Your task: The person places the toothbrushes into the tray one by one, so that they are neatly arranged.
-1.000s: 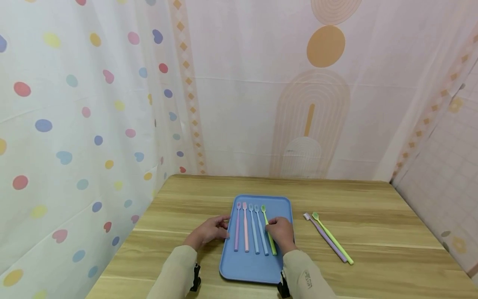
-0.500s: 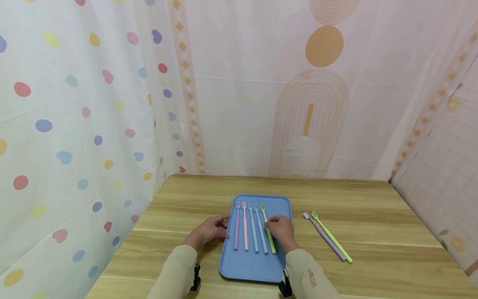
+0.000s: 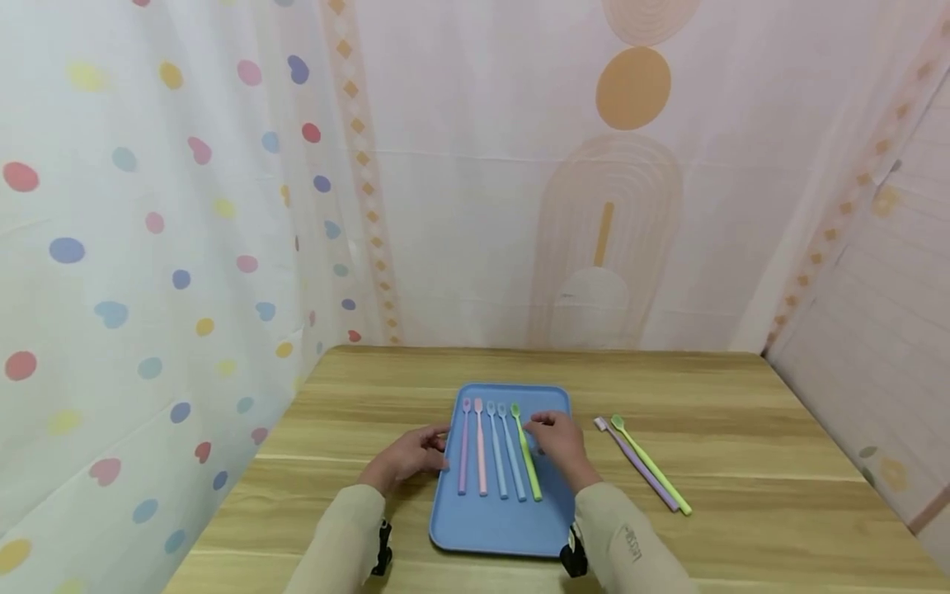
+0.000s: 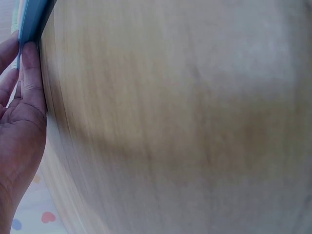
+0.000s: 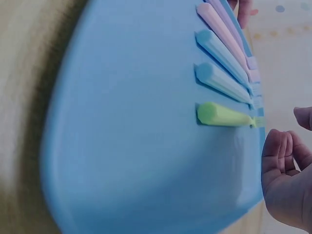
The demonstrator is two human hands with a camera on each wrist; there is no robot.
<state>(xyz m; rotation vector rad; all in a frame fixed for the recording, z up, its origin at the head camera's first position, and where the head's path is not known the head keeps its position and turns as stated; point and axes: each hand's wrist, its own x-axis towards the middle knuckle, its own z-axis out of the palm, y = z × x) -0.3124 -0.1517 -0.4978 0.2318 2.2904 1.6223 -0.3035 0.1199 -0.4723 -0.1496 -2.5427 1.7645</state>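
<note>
A blue tray (image 3: pixel 493 528) lies on the table, bearing a row of toothbrushes side by side: purple (image 3: pixel 463 458), pink (image 3: pixel 481 458), two light blue (image 3: pixel 497 458) and a green toothbrush (image 3: pixel 529 466) at the right end. With fingers and thumb at the rim, my left hand (image 3: pixel 403 459) holds the tray's left edge; the left wrist view shows its fingers on the blue rim (image 4: pixel 34 22). Just right of the green toothbrush, my right hand (image 3: pixel 560 445) hovers over the tray. In the right wrist view its thumb and fingers are apart, holding nothing.
Right of the tray, a purple toothbrush (image 3: pixel 640 468) and another green toothbrush (image 3: pixel 655 469) lie close together, slanted, on the wooden table (image 3: pixel 757 462). Patterned curtains (image 3: pixel 475 206) hang behind the table and along its sides.
My right hand has let go of the green toothbrush and lifted slightly away to the right. The left hand stays at the tray's edge. The head view has shifted a little.
</note>
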